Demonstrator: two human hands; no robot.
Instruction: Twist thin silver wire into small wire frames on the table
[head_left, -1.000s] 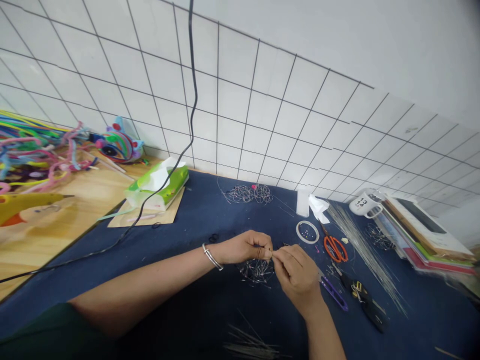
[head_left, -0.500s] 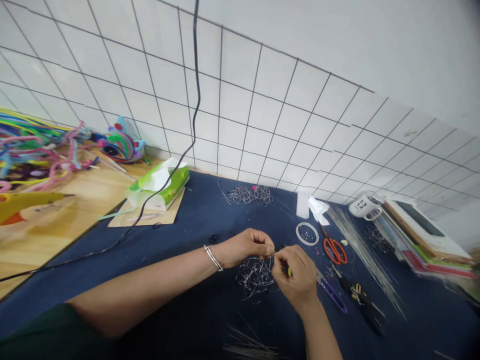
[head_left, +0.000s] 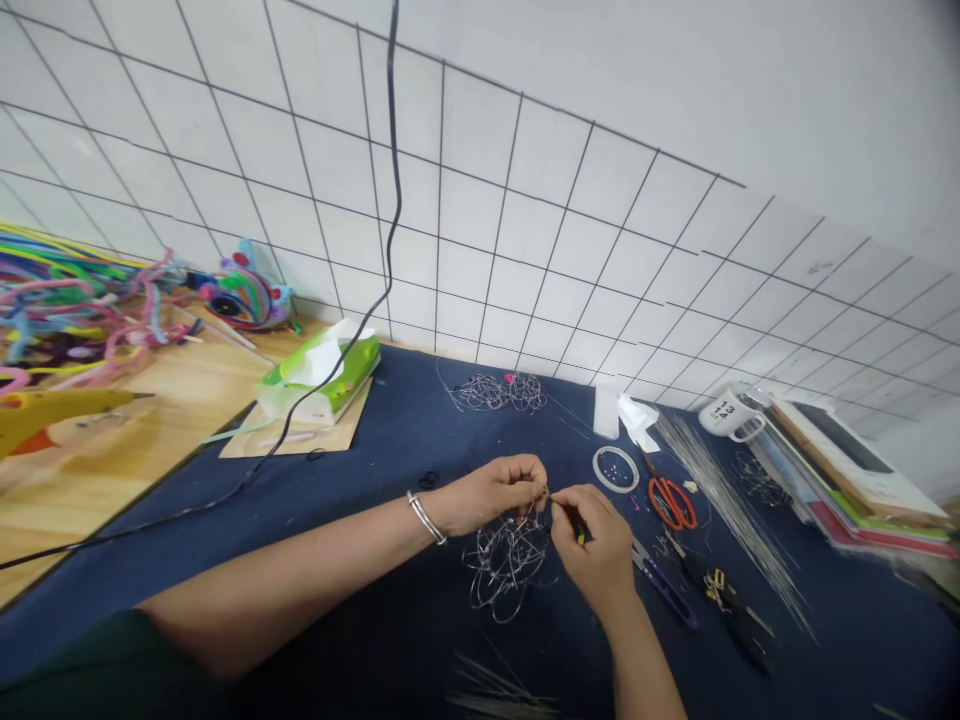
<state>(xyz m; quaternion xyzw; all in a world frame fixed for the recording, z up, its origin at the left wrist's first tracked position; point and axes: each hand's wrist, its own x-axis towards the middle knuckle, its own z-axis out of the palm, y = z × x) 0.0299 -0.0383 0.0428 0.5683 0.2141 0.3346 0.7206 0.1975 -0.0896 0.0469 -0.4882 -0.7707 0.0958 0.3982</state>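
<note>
A tangle of thin silvery wire loops (head_left: 506, 565) with small beads hangs below my left hand (head_left: 510, 492). That hand is closed, its thumb and fingertips pinching the wire at the top of the tangle. Just to the right is my right hand (head_left: 596, 535), its fingers curled round a black-and-yellow tool (head_left: 580, 533) mostly hidden by the hand. The tool's dark tip points toward my left fingertips, close to the pinched wire. Whether the tip grips the wire is too small to tell.
Orange-handled scissors (head_left: 673, 503), purple-handled scissors (head_left: 671, 595) and black-and-yellow pliers (head_left: 716, 585) lie to the right. Nearby are a ring-shaped dish (head_left: 616, 469) of beads and long straight wires (head_left: 731, 515). Another wire tangle (head_left: 495, 391) lies behind. A black cable (head_left: 394, 200) crosses the left.
The wire tangle has swung and turned, hanging slightly lower and to the left. My hands have separated slightly at the fingertips, showing the tool's dark tip more clearly.
</note>
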